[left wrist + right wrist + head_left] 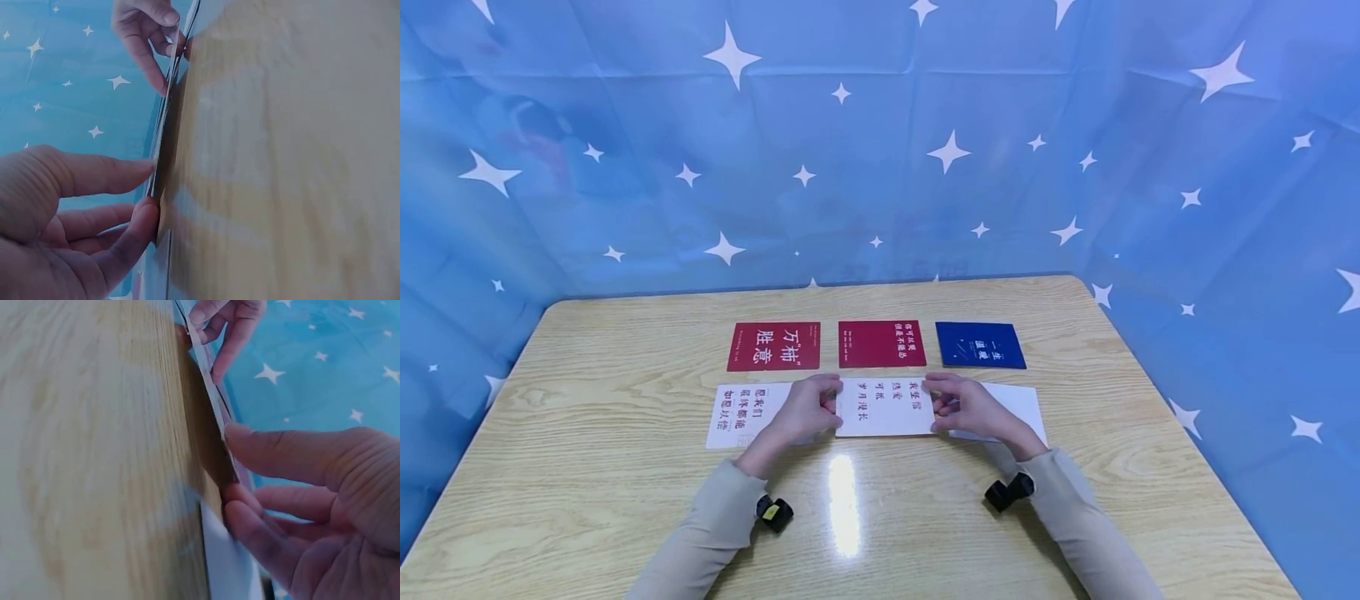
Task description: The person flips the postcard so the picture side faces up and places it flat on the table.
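Note:
A white card with dark printed characters [883, 421] lies between both hands in the middle of the head view. At its left edge, my left hand [801, 410] pinches it with thumb and fingers. My right hand [977, 410] pinches the opposite edge the same way. Both wrist views show the card edge-on, slightly above the tabletop, with a shadow below; the left thumb [109, 175] and right thumb [287, 453] press its upper side. Partly hidden under my left hand is another white printed card [733, 417]; a further white card [1018, 404] lies partly behind my right hand.
Behind the white cards lies a row: a red card with large white characters [775, 346], a plainer red card [876, 343] and a blue card [981, 346]. The wooden table [587, 500] meets a blue star-patterned curtain [880, 167] at its back and sides.

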Demonstrator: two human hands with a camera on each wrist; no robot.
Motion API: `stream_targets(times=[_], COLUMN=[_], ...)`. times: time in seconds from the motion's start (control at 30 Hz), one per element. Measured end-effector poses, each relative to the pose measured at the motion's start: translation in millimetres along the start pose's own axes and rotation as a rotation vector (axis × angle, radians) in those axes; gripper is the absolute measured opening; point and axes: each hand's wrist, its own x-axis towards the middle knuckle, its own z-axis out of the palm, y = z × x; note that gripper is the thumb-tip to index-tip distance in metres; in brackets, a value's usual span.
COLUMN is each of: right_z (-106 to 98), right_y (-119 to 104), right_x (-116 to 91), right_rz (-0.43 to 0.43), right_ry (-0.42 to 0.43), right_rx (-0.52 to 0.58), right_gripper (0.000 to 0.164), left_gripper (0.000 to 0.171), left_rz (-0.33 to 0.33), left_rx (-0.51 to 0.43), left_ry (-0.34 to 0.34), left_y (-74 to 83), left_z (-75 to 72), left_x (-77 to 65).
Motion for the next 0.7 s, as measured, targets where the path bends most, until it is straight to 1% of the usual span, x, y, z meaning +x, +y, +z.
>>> stream_targets(times=[0.03, 0.07, 0.2, 0.27, 0.4, 0.47, 0.6, 0.7], right_z=[0, 0, 1, 1, 2, 2, 0, -4], right_y=[-1, -2, -5, -6, -5, -5, -3, 1], right_x=[0, 1, 2, 2, 2, 2, -1, -5], right_rz=[0.0, -0.001, -0.009, -0.006, -0.01, -0.003, 0.0, -0.031], right_ry=[0.0, 0.001, 0.009, 0.015, 0.024, 0.028, 0.044, 0.074], right_rx=[-0.021, -0.041, -0.094, -0.091, -0.086, -0.072, -0.013, 0.03], right_gripper=[0.066, 0.067, 0.069, 0.069, 0.067, 0.067, 0.064, 0.06], left_gripper=[0.039, 0.038, 0.036, 0.037, 0.023, 0.02, 0.019, 0.016], left_rz=[0.012, 0.023, 0.012, 0.011, 0.026, 0.041, 0.045, -0.003], left_rx=[0.021, 0.041, 0.11, 0.143, 0.179, 0.163, 0.073, -0.013], left_ry=[-0.002, 0.001, 0.007, 0.016, 0.019, 0.014, -0.002, 0.002], left_y=[0.5, 1.0, 4.2, 5.5, 7.7, 7.7, 6.6, 9.3], left_z=[0.4, 0.9, 2.8, 3.5, 2.8, 1.4, -2.9, -7.0], left_x=[0.5, 0.7, 1.4, 1.9, 2.4, 1.9, -1.1, -3.3])
